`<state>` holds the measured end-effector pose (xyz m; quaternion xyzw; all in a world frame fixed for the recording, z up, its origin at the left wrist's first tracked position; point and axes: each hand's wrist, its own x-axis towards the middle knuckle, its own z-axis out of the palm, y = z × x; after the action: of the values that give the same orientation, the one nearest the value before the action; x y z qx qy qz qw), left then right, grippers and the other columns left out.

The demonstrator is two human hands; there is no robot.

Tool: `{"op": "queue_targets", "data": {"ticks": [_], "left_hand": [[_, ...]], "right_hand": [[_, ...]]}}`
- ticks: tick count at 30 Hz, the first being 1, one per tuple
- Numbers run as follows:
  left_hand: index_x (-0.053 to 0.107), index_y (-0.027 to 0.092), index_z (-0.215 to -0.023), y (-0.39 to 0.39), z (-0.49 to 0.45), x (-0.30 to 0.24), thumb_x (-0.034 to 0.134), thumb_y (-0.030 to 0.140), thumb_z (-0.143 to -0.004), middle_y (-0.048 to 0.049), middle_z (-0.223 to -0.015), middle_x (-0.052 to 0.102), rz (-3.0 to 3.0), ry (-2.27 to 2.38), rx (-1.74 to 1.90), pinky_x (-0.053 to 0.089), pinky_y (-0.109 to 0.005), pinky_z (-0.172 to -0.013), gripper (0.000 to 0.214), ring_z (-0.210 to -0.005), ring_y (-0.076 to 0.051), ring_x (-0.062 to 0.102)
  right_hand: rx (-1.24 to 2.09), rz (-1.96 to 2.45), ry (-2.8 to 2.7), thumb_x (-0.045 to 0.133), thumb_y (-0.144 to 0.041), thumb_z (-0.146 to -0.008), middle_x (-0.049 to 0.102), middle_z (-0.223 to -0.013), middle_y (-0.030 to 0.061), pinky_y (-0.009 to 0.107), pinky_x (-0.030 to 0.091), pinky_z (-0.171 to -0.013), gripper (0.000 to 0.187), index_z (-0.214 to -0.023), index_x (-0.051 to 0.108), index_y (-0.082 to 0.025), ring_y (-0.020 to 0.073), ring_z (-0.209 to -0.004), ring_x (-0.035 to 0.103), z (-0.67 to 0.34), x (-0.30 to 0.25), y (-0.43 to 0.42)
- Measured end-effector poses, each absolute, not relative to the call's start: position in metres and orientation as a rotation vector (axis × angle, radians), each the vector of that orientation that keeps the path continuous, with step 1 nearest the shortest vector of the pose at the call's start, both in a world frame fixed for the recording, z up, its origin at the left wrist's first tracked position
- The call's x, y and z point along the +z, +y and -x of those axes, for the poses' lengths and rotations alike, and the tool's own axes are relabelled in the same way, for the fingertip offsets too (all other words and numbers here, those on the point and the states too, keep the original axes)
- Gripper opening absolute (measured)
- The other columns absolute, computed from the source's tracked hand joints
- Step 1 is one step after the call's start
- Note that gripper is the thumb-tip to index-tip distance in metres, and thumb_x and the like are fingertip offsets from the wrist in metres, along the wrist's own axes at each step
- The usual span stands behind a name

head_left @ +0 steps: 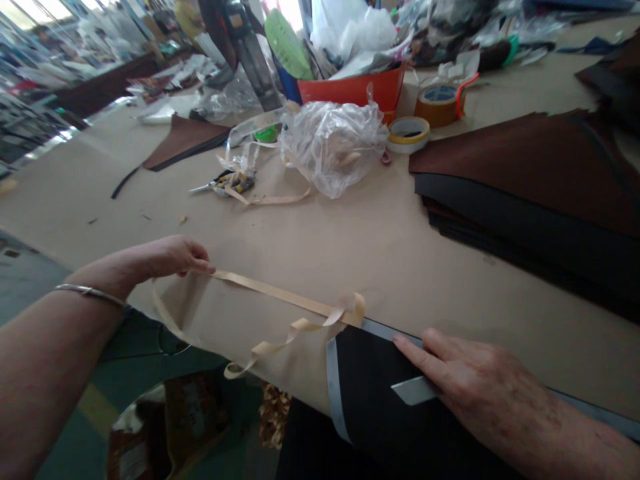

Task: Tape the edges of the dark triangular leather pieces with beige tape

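Observation:
My left hand [181, 257] is closed in a pinch on a narrow beige tape strip [270, 289]. The strip runs taut to the corner of a black panel [373, 380] with grey edging, while a curled length of the same colour [297, 328] dangles over the table's front edge. Over the panel lies my right hand [465, 373], its index fingertip pressing the grey edging [385, 329] near that corner. A flat, pointed, blade-like piece [414, 391] juts out from beneath its curled fingers; the rest of it is hidden by the hand.
Stacked dark brown and black panels [520, 167] lie at right. Behind are a crumpled clear plastic bag [335, 143], yellow-handled scissors or snips [227, 181], tape rolls [409, 133] and a red bin [350, 92]. Below the table edge [210, 350] sits an open bag [170, 427].

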<state>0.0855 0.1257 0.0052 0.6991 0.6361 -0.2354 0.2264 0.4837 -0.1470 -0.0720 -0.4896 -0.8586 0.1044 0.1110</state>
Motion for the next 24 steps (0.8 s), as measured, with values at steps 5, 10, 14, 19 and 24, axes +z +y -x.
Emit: {"op": "queue_targets", "data": {"ticks": [5, 10, 14, 19, 24], "left_hand": [[0.067, 0.007, -0.082, 0.133, -0.078, 0.017, 0.056, 0.037, -0.076, -0.0082, -0.074, 0.061, -2.121, 2.050, -0.674, 0.037, -0.030, -0.070, 0.033, -0.076, -0.022, 0.051], [0.047, 0.008, -0.132, 0.098, -0.135, 0.016, 0.042, 0.031, -0.089, -0.0156, -0.139, 0.046, -2.494, 1.828, -0.411, 0.030, -0.036, -0.104, 0.049, -0.125, -0.025, 0.039], [0.053, 0.020, -0.125, 0.034, -0.213, 0.010, 0.056, 0.044, -0.086, -0.0094, -0.130, 0.055, -2.607, 1.000, 0.098, 0.037, -0.034, -0.104, 0.046, -0.120, -0.020, 0.048], [0.060, 0.021, -0.110, -0.010, -0.269, 0.006, 0.072, 0.031, -0.075, -0.0060, -0.106, 0.065, -2.772, 0.568, -0.270, 0.036, -0.041, -0.101, 0.038, -0.111, -0.025, 0.051], [0.062, 0.017, -0.082, -0.003, -0.266, -0.004, 0.057, 0.025, -0.084, -0.0039, -0.079, 0.062, -2.800, 0.671, -0.462, 0.041, -0.033, -0.082, 0.009, -0.082, -0.018, 0.057]], "right_hand": [[0.314, 1.459, -2.526, 0.037, 0.006, -0.073, 0.059, -0.090, 0.0046, 0.027, 0.048, -0.055, 0.063, -0.131, 0.046, -0.018, 0.0150, -0.064, 0.060, -0.484, -0.074, -0.147], [0.309, 1.462, -2.514, 0.037, 0.007, -0.072, 0.058, -0.087, 0.0035, 0.027, 0.045, -0.053, 0.065, -0.130, 0.048, -0.019, 0.0147, -0.063, 0.059, -0.484, -0.077, -0.148], [0.315, 1.465, -2.528, 0.039, 0.006, -0.073, 0.058, -0.089, 0.0034, 0.027, 0.044, -0.052, 0.064, -0.130, 0.048, -0.020, 0.0147, -0.062, 0.059, -0.483, -0.076, -0.147], [0.284, 1.474, -2.540, 0.041, 0.004, -0.073, 0.058, -0.085, 0.0027, 0.027, 0.040, -0.050, 0.061, -0.129, 0.050, -0.020, 0.0143, -0.061, 0.058, -0.482, -0.073, -0.146], [0.295, 1.476, -2.515, 0.040, 0.005, -0.072, 0.059, -0.085, 0.0028, 0.025, 0.039, -0.050, 0.063, -0.128, 0.051, -0.020, 0.0129, -0.061, 0.058, -0.481, -0.074, -0.146]]}}
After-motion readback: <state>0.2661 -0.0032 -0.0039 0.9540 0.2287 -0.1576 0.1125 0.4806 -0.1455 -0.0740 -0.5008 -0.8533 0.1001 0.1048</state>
